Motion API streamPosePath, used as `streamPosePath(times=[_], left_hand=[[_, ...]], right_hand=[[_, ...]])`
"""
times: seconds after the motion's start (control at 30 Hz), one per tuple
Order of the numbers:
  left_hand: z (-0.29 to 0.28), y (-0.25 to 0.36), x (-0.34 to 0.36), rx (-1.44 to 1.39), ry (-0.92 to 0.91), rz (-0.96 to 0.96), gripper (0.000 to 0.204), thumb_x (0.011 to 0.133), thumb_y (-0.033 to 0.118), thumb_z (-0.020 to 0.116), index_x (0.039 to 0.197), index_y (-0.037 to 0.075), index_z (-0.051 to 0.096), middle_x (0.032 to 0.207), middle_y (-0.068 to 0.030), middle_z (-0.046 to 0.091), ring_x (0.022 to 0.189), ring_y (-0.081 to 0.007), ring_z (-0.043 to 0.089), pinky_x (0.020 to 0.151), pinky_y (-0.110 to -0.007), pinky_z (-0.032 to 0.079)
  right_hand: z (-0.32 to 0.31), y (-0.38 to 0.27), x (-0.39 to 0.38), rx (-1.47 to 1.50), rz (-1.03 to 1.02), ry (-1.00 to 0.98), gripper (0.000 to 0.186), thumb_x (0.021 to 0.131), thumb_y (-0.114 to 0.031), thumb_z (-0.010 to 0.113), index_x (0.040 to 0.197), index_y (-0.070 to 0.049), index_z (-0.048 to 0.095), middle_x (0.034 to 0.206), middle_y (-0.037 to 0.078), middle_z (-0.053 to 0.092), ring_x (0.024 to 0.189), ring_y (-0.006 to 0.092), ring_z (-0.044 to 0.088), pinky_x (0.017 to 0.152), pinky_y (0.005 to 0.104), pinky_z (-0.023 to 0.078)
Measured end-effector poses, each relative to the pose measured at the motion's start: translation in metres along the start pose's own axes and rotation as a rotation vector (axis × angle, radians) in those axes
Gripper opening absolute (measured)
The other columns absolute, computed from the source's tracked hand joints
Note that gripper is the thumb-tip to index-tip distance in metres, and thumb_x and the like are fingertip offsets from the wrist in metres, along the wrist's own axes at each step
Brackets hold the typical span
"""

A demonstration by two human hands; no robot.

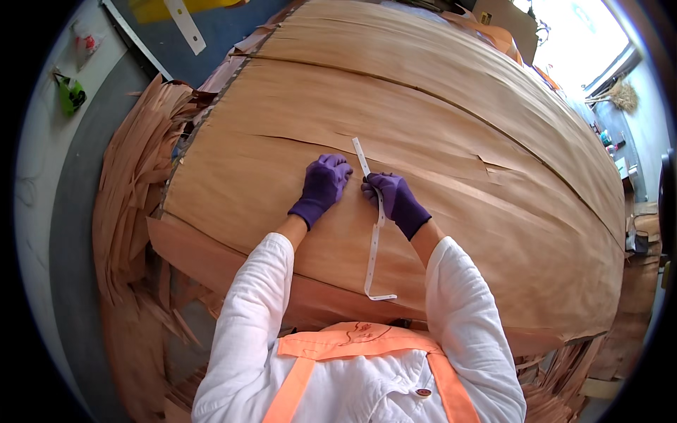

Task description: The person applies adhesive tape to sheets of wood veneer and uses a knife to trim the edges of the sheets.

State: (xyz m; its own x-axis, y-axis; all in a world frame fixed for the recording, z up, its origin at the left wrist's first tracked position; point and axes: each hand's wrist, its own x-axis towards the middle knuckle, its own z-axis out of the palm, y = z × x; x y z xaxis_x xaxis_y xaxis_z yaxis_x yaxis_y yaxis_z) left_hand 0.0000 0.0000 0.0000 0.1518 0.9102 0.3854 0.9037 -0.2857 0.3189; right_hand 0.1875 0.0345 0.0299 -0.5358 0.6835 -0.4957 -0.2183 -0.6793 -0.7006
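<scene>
Both of my hands wear purple gloves over a broad stack of thin brown wood veneer sheets (282, 190). In my right hand (396, 200), a white strip of perforated tape (373, 247) is pinched between the fingers. One end of the strip points away past the fingertips; the longer end trails toward me and bends sideways near the stack's front. My left hand (323, 186) rests just left of it on the veneer, its fingers curled in. Whatever those fingers may hold is hidden. A split runs through the top sheet beyond both hands.
Loose veneer strips (130, 190) hang in a thick bundle along the stack's left side. A small torn patch (491, 166) shows on the sheet at the right. A straw broom (623, 96) stands by the right wall, and a green bag (70, 94) hangs at the left.
</scene>
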Motion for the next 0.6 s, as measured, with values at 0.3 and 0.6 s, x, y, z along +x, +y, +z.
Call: streamPosePath(times=[0.3, 0.6], left_hand=[[-0.01, 0.013, 0.026, -0.037, 0.045, 0.042, 0.043, 0.073, 0.008, 0.058, 0.116, 0.013, 0.056, 0.113, -0.0056, 0.059, 0.091, -0.0292, 0.056, 0.078, -0.037, 0.049], [-0.012, 0.005, 0.027, 0.283, -0.187, 0.172, 0.038, 0.082, 0.011, 0.045, 0.118, 0.015, 0.054, 0.117, -0.0025, 0.059, 0.089, -0.0254, 0.057, 0.068, -0.038, 0.049]], right_hand=[[0.004, 0.003, -0.011, -0.081, -0.021, 0.098, 0.011, 0.085, -0.009, 0.054, 0.087, 0.002, 0.055, 0.07, 0.009, 0.059, 0.055, 0.0167, 0.057, 0.047, 0.0249, 0.045], [-0.036, -0.021, -0.008, -0.619, -0.211, 0.024, 0.016, 0.081, -0.011, 0.058, 0.072, 0.002, 0.06, 0.06, 0.008, 0.059, 0.05, 0.0148, 0.056, 0.045, 0.0265, 0.043]])
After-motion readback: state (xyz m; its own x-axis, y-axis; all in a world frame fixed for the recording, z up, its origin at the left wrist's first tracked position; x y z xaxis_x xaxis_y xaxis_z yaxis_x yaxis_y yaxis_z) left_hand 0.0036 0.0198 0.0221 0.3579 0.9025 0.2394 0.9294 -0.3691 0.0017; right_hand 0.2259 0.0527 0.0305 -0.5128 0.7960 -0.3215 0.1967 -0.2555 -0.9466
